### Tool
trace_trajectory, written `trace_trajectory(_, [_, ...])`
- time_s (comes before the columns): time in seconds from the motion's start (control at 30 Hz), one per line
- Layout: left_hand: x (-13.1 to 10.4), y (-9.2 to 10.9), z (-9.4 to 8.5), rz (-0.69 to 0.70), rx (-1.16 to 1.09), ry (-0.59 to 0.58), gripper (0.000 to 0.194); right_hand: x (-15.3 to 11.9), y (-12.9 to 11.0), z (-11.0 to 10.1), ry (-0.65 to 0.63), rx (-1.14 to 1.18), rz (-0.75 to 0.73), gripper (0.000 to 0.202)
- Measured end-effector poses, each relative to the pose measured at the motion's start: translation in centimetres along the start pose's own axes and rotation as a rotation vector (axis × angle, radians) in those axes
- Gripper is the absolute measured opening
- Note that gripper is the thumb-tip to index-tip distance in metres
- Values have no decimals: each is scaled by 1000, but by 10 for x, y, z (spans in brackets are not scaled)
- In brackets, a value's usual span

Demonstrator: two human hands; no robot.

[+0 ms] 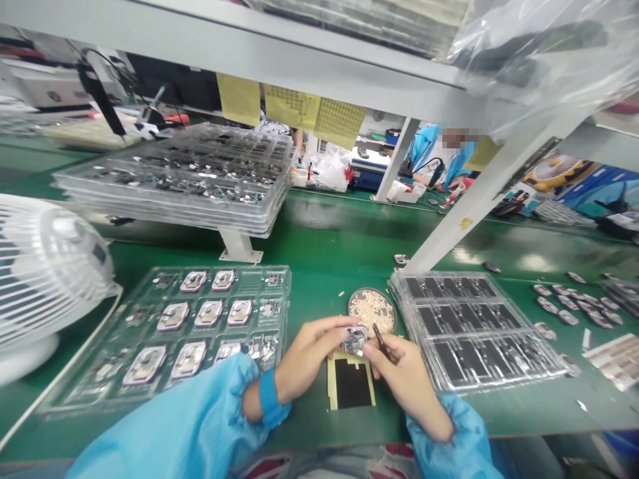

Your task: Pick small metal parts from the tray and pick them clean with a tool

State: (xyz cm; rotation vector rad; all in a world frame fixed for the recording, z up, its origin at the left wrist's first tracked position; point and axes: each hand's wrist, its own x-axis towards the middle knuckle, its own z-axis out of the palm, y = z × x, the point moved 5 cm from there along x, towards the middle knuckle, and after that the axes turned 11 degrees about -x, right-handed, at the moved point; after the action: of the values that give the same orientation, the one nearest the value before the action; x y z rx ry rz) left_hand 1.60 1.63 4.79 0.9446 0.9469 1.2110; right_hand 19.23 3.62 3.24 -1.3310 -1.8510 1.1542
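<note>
Between my two hands is a small silvery device part [355,339] with a pinkish rim. My left hand [313,351] pinches it from the left. My right hand [403,372] holds dark tweezers [381,342], and its fingertips touch the part's right edge. Just below lies a black pad [353,384] with yellow borders. Behind the hands sits a round dish [372,310] of small pale and dark pieces. A clear tray [287,299] at the left holds rows of similar parts. Stacked clear trays [434,386] at the right hold black rectangular pieces.
A white fan [50,279] stands at the far left. Stacked trays [174,206] rest on a raised shelf behind. A slanted metal post [464,219] rises at the right, near scattered device parts [569,306]. Across the bench sits a person in blue [444,159].
</note>
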Motion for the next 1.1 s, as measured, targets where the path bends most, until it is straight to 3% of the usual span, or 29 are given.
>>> trace_trajectory(0.13, [-1,-6,5,12,-27,-67,40,2,-1,-3,27,25,7,42])
trace_trajectory(0.3, [0,-17,3,55,215,-19,48,2,-1,-4,44,44,10,40])
trace_trajectory(0.43, [-3,-12,4,119,387,18,43,2,-3,-3,34,51,18,43])
trace_trajectory(0.57, [-6,-3,6,220,479,-16,38,1,-1,-3,18,73,26,44])
trace_trajectory(0.7, [-6,-5,5,243,488,-19,39,1,2,-3,46,93,-3,37])
trace_trajectory(0.83, [-5,-13,1,148,388,22,42,2,0,-4,119,167,-72,27])
trace_trajectory(0.97, [-3,-19,2,90,232,-26,42,1,-2,-2,88,227,-107,26])
trace_trajectory(1.1, [-2,-22,1,94,220,-68,38,0,-1,1,61,301,-126,26])
